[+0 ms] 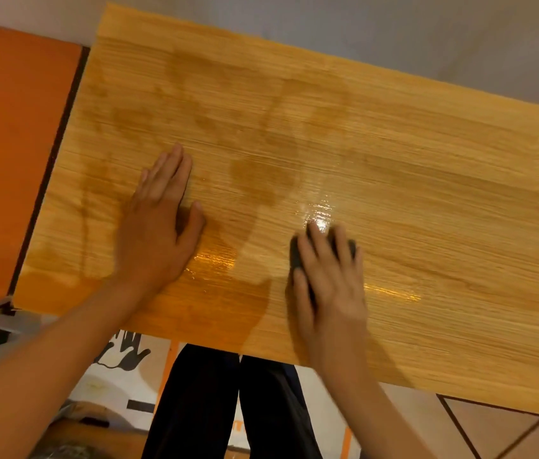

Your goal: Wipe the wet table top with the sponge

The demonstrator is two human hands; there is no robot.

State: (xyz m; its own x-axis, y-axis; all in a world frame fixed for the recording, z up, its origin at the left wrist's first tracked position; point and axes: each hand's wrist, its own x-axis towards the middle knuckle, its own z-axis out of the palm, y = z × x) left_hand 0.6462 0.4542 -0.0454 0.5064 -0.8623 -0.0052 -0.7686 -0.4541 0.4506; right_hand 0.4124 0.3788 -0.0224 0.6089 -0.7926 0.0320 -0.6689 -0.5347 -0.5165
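Sponge (296, 256), dark, pressed flat under right hand (329, 279) near front edge of wooden table top (443, 193). Left hand (159, 226) laid open, empty. Wet streaks and glare noted centre-left; wiping judged partway done.

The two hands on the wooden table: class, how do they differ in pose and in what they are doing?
The left hand lies flat and empty on the table top, fingers stretched out; the right hand presses down on a dark sponge, fingers curled over it. The left hand is nearer the table's orange-side end; the right hand is beside the shiny wet patch. Both rest palm-down.
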